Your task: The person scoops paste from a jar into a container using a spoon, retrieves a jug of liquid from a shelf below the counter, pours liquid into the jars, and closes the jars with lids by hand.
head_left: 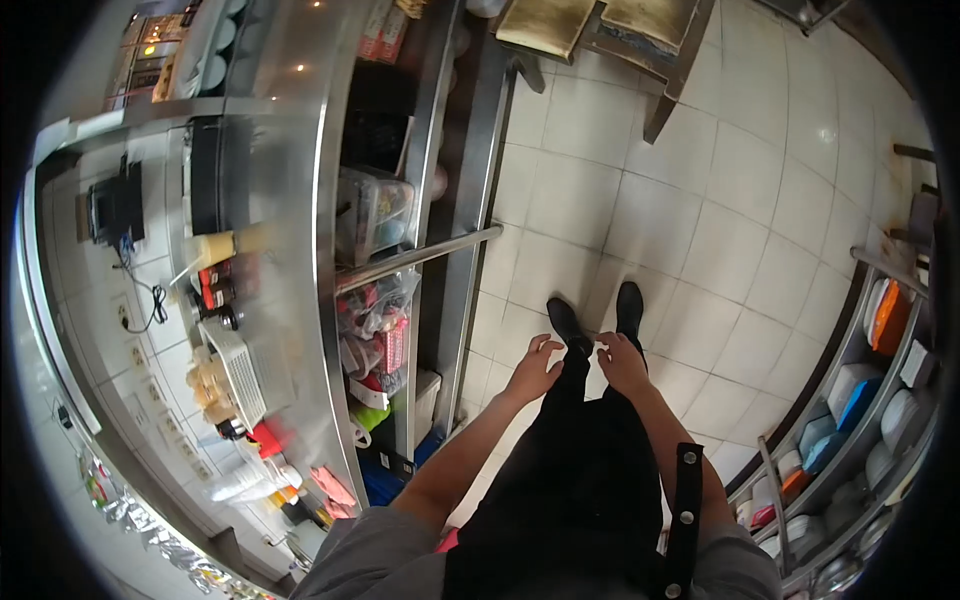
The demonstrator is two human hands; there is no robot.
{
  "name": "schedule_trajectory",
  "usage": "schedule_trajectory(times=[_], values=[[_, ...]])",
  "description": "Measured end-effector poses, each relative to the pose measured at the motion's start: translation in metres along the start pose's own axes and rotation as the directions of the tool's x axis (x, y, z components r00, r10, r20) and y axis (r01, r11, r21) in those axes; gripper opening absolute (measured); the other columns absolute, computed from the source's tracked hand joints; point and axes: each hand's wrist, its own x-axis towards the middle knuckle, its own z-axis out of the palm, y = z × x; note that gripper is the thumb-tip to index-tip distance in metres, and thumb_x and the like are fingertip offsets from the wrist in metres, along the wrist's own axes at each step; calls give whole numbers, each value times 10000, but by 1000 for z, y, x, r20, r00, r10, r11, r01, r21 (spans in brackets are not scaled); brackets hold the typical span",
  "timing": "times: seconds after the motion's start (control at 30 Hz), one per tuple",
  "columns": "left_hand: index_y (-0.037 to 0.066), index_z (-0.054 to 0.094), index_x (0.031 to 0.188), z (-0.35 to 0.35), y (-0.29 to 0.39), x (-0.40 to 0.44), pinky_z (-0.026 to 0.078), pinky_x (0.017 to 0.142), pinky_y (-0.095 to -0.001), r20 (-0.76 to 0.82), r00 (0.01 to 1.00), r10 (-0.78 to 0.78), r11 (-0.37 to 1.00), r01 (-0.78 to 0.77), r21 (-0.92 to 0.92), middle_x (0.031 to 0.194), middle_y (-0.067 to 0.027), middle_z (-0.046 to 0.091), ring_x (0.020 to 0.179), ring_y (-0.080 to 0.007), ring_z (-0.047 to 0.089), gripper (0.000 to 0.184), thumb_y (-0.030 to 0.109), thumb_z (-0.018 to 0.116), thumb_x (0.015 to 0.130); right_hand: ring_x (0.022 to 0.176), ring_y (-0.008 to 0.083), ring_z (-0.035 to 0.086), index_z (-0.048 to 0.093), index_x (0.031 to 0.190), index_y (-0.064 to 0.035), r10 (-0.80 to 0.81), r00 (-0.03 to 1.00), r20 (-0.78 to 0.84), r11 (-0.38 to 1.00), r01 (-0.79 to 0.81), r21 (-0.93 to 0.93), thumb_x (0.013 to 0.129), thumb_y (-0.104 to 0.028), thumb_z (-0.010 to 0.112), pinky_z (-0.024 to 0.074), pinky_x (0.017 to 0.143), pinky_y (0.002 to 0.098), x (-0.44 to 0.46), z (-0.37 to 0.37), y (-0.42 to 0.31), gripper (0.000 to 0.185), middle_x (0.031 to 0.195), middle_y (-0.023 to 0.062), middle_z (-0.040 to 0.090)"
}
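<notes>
My left hand (535, 369) hangs in front of my body with its fingers loosely bent and apart; it holds nothing that I can see. Close by on the right, my right hand (622, 363) is also empty, fingers slightly curled and spread. Between and below them is the black apron (560, 490) that I wear. Under my hands show two black shoes (629, 308) on the pale tiled floor (655, 215). The hands are apart from each other, and neither touches the counter or the shelves.
At left runs a steel counter (285, 190) with a white basket (238, 372) on top. Its lower shelves hold a clear plastic box (375, 213) and bagged goods (375, 310). Wooden stools (540, 28) stand ahead. A rack at right carries stacked dishes (852, 388).
</notes>
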Motion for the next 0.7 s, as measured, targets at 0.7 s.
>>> schedule_trajectory(times=[0.7], values=[[51, 606, 1232, 27, -133, 14, 564, 884, -387, 38, 963, -267, 964, 267, 11, 1262, -174, 552, 1000, -306, 681, 326, 154, 659, 927, 915, 347, 659, 634, 1113, -42, 94, 996, -14, 960, -87, 265, 902, -72, 609, 529, 810, 430, 10, 108, 71, 215, 945, 154, 657]])
